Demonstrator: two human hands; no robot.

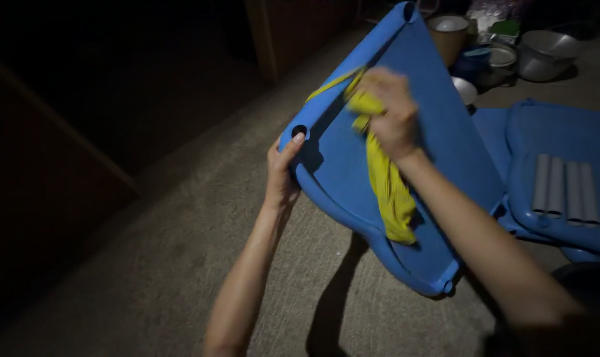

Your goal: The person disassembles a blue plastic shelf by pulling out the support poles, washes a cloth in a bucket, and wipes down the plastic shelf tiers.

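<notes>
Wiping job looks mid-way as far as I can tell: the right hand (391, 116) has its fingers closed around a bunched yellow cloth (387, 182), pressing it on the upper part of a blue plastic panel (445, 145) while the loose end hangs down the face. The left hand (281, 175) grips the panel's left edge, thumb by a round hole (299, 130), holding it tilted up off the concrete floor (181, 264). Can't judge which bits are clean, it's too dim. Another blue plastic piece (564, 132) lies to the right with grey tubes (565, 190) on it, untouched, plus metal pots (544, 53) behind.
</notes>
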